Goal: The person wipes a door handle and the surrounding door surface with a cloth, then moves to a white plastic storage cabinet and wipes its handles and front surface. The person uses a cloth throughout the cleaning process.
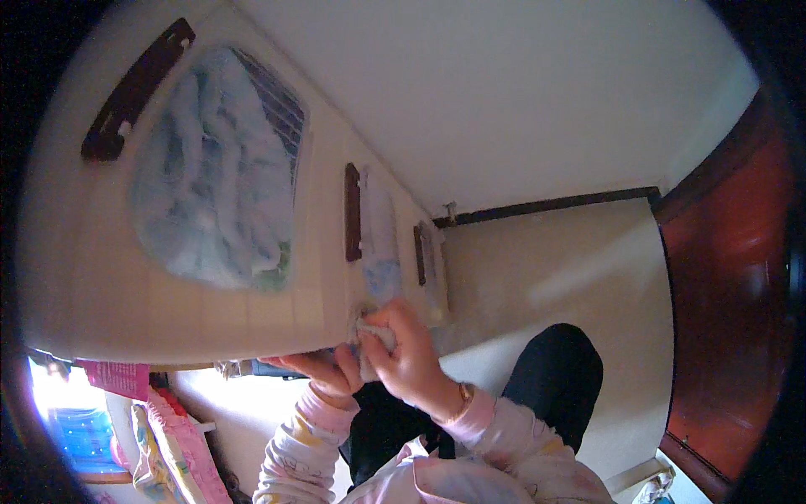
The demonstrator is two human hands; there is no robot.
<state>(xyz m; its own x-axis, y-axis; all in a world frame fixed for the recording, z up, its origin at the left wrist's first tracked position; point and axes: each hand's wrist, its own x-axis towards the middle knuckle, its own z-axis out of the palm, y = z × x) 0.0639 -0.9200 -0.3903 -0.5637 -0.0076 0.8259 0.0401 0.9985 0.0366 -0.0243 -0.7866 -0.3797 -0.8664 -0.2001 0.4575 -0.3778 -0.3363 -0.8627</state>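
Note:
A cream plastic storage cabinet (315, 264) with brown handles and clear front windows stands close before me. My right hand (403, 349) pinches a pale, crumpled cloth (376, 334) against the cabinet's front near its edge, below the middle window. My left hand (330, 370) is just beside it, its fingers stretched along the cabinet's near edge. Its thumb side meets the cloth; whether it grips the cloth is hidden. Behind the largest window (214, 170) lies pale bluish folded fabric. A brown handle (352, 212) sits beside the middle window.
A white wall (535, 94) with a dark baseboard (554, 203) runs behind the cabinet. At right is a reddish-brown door (724, 283). My bent knee (560, 378) is over the pale floor (560, 264). Pink bedding (182, 441) and a bright window with a blue curtain (82, 435) show at lower left.

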